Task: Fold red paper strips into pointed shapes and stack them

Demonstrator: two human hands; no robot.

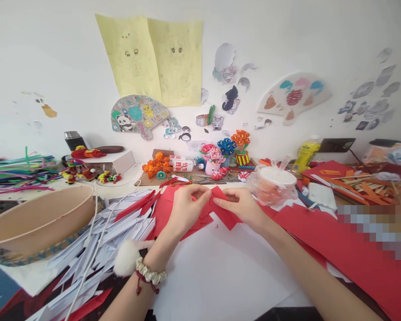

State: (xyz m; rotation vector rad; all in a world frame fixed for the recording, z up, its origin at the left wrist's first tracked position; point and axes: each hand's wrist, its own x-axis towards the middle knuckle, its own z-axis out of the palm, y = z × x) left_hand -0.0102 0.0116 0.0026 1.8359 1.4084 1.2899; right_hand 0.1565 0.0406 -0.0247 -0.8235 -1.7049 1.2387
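Observation:
Between my hands is a small piece of red paper [227,216], held up over the white sheet [220,276]. My left hand [189,207] pinches its left edge between thumb and fingers. On the other side, my right hand [239,205] grips the paper with the thumb in front. The fingertips of both hands nearly meet at its upper part. More red paper pieces [163,207] lie in a pile behind and beside my left hand. Whether the held piece is folded, I cannot tell.
Folded white paper strips [116,232] heap up at the left, crossed by a white cable [92,240], near a beige basin [43,214]. Large red sheets [337,249] lie at right. Behind stand a lidded plastic tub [277,178], flower crafts [214,160] and a yellow bottle [305,156].

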